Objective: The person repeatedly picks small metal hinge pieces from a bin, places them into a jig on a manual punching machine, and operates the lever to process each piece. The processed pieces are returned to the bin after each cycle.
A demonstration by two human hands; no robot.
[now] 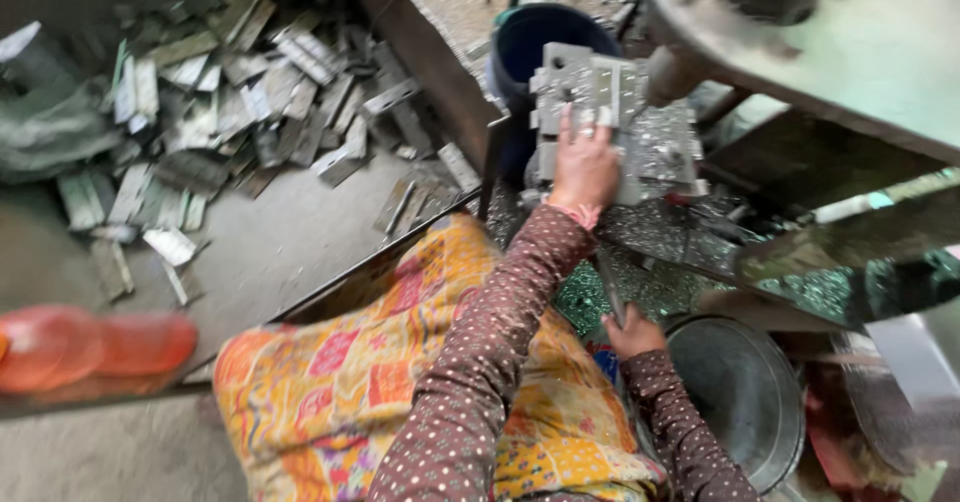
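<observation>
My left hand (585, 167) reaches forward and lies on a stack of grey stamped metal plates (590, 87) on the machine bed, fingers curled over the top plate. Lower down and close to my body, my right hand (632, 334) is closed around a thin metal rod (610, 287) that points up toward the bed. Both arms wear brown dotted sleeves. Shiny metal shavings (655, 247) cover the bed around the plates.
A blue bucket (530, 47) stands behind the plates. A pile of flat metal pieces (230, 82) lies on the floor at left, with an orange slipper (90, 347) nearer. A round metal basin (745, 392) sits at lower right; a large machine wheel (850, 32) hangs above.
</observation>
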